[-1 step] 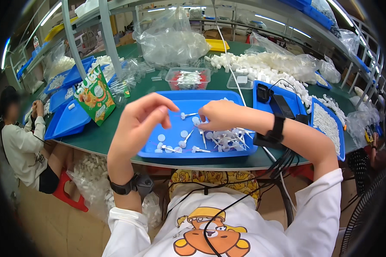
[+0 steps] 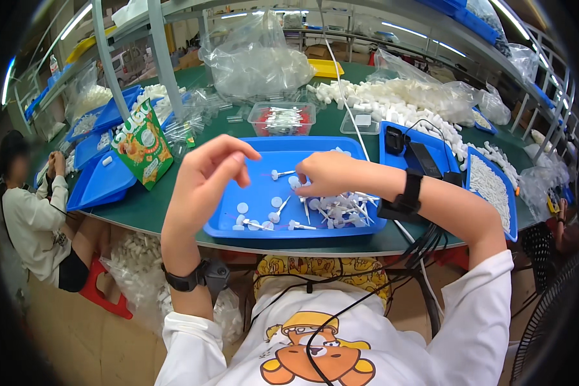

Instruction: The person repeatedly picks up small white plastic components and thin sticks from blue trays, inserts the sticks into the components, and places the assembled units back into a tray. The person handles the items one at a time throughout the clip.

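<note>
The right hand [image 2: 333, 172] dips over the middle of the blue tray [image 2: 257, 196], its fingers bent downward and drawn close together; we cannot tell whether the fingertips pinch anything. Right at them we see a pale disc [image 2: 294, 181], partly hidden. The left hand [image 2: 207, 172] hangs above the tray's left edge, loosely curled, with a narrow gap between thumb and forefinger.

Nearest to the right fingertips, on the tray floor, we find a single white disc-headed pin [image 2: 282, 174]. Its long axis runs almost left to right, head to the left, the thin stem tilting slightly away from us and pointing at the right hand.

Nearer us, a second pin [image 2: 280, 209] lies slantwise, head toward us, stem pointing away and to the right. By the near rim, a third pin [image 2: 302, 225] lies nearly parallel to that edge, stem to the right. To its right, we see a pile of pins [image 2: 347, 210] with stems pointing many ways.
</note>
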